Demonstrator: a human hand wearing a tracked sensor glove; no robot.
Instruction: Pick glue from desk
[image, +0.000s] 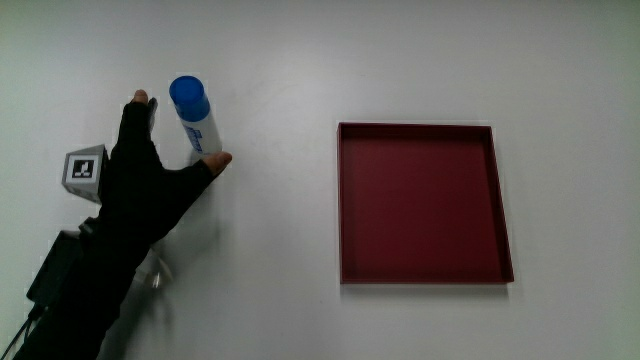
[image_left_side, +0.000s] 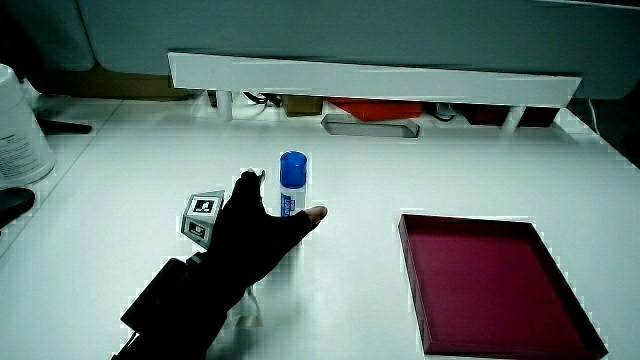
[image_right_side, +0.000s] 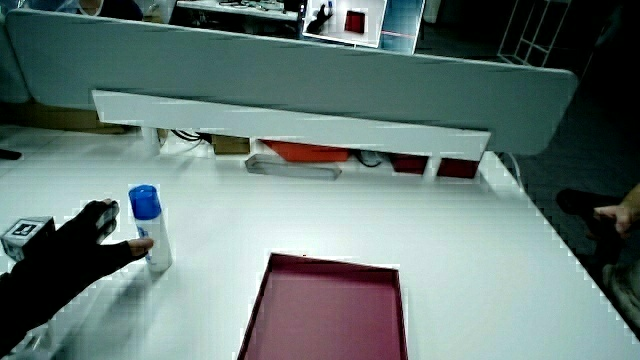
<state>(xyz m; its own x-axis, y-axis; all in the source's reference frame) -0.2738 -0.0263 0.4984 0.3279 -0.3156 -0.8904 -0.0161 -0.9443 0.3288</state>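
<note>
On desk, upright blue-capped glue (image: 196, 120), hands (image: 150, 185) touching

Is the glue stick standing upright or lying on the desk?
Upright. In both side views the glue stick stands on its base with the blue cap on top, the hand around it.

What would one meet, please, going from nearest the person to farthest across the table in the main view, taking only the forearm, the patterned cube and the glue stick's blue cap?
Forearm → patterned cube on the back of the hand → blue cap of the glue stick.
</note>
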